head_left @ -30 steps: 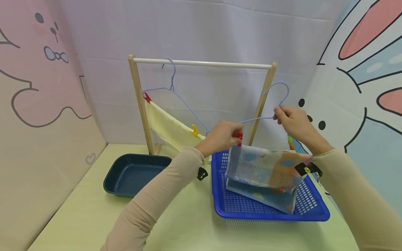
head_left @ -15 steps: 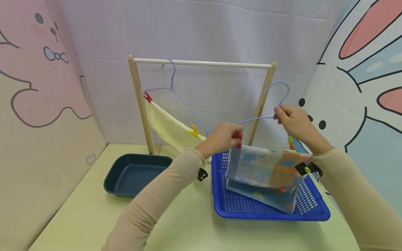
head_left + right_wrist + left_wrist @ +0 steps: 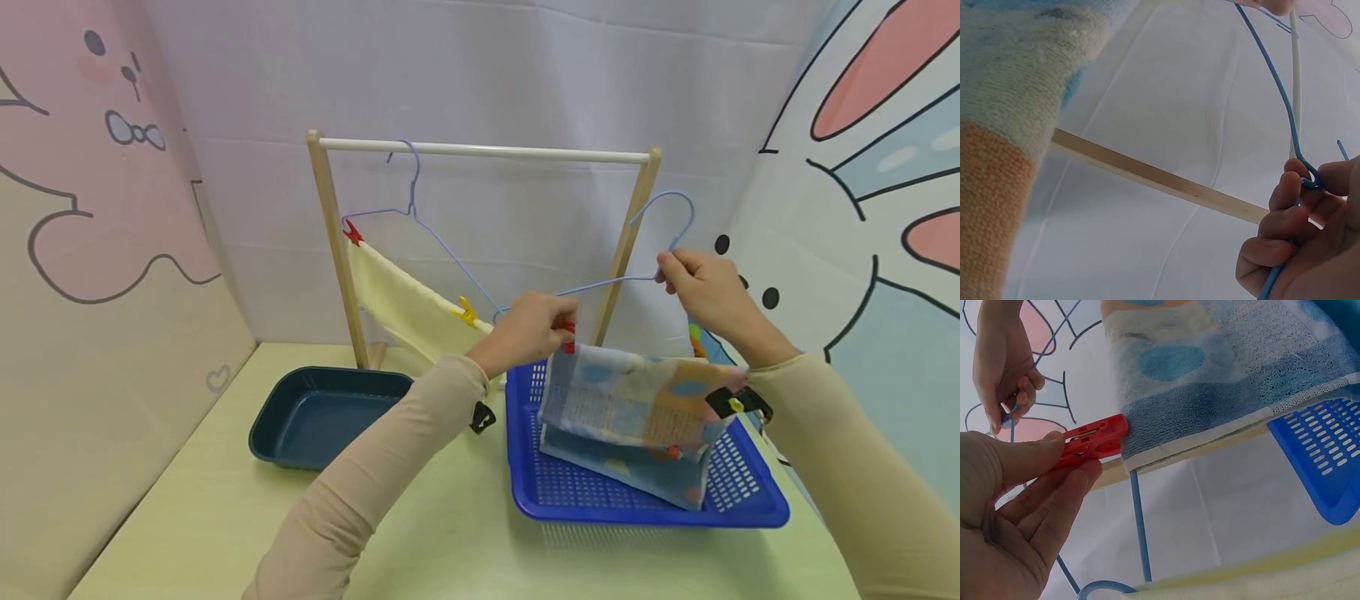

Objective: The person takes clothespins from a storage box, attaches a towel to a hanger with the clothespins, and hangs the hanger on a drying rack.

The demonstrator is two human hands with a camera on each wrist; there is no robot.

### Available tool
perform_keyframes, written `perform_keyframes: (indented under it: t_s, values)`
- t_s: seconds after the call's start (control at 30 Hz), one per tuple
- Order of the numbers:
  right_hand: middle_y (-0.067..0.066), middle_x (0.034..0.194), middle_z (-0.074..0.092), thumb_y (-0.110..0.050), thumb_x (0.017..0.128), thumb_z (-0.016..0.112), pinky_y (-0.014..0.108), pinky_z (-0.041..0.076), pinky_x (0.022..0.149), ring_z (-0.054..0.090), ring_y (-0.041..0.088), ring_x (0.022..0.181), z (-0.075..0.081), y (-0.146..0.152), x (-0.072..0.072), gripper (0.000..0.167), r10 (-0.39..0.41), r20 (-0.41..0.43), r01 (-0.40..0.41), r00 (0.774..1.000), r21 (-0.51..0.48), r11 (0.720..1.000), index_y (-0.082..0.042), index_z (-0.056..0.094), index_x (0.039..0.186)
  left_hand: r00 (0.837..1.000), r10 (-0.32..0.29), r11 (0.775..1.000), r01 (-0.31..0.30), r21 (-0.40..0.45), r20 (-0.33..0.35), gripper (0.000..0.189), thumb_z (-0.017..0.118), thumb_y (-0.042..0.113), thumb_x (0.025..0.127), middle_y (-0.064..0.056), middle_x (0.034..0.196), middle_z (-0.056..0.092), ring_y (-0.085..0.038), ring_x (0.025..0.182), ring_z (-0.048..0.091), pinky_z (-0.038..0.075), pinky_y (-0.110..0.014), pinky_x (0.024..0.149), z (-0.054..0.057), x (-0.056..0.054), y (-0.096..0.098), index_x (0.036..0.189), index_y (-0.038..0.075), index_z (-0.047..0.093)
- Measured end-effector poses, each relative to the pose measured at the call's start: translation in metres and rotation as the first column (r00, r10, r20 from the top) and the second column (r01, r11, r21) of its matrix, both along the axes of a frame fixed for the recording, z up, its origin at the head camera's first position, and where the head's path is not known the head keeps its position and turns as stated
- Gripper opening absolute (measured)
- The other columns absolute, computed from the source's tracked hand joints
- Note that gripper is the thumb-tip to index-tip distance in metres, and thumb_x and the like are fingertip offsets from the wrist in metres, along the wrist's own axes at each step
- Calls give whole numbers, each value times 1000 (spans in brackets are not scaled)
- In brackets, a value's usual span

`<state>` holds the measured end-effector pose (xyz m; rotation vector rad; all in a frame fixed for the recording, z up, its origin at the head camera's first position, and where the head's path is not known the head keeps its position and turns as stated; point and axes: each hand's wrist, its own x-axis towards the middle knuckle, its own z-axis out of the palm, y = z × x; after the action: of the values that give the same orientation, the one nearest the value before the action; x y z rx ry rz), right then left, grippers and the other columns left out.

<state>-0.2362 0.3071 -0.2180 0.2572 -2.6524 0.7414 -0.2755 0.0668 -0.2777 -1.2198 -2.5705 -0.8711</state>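
A red clothespin (image 3: 1094,442) is being pinched between the thumb and fingers of the left hand (image 3: 528,329), and everything seems to be hinging on how its nose is being lined up with the patterned towel (image 3: 637,400). In the head view the towel's upper left corner is being met from above, just under the left fingertips; in the left wrist view the clothespin's long axis is being directed into that corner, across the towel's short edge. Whether the wire is being caught in the bite as well cannot be told.

The towel is being carried folded over the lower bar of a blue wire hanger (image 3: 1293,132), its long axis running left to right above the blue basket (image 3: 645,518). The hanger is being gripped at the neck, below the hook, by the right hand (image 3: 705,287), so the clothespin is being reached by the left hand alone. The hook is being held with its open end toward the left, apart from the clothes rack's white rod (image 3: 480,152) and lower than it in view.
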Motion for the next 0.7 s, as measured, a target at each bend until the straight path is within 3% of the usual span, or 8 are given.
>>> perform_keyframes:
  t_s: [0.2, 0.7]
  values:
    - [16, 85, 56, -46, 101, 30, 35, 34, 56, 42, 25, 64, 1, -1, 1, 54, -3, 4, 3, 1000, -12, 1000, -3, 63, 96, 999, 1, 1000, -1, -8, -40, 18, 64, 5, 88, 5, 72, 60, -11, 66, 53, 42, -21, 60, -2, 0, 1, 77, 13, 54]
    - [11, 80, 55, -46, 101, 31, 34, 33, 55, 41, 24, 61, 2, -1, 1, 53, -4, -12, 3, 1000, -23, 1000, -3, 63, 95, 1000, 14, 1000, -14, 3, -13, 16, 64, 5, 88, 6, 74, 61, -11, 66, 54, 44, -20, 60, -6, -2, 1, 78, 14, 56]
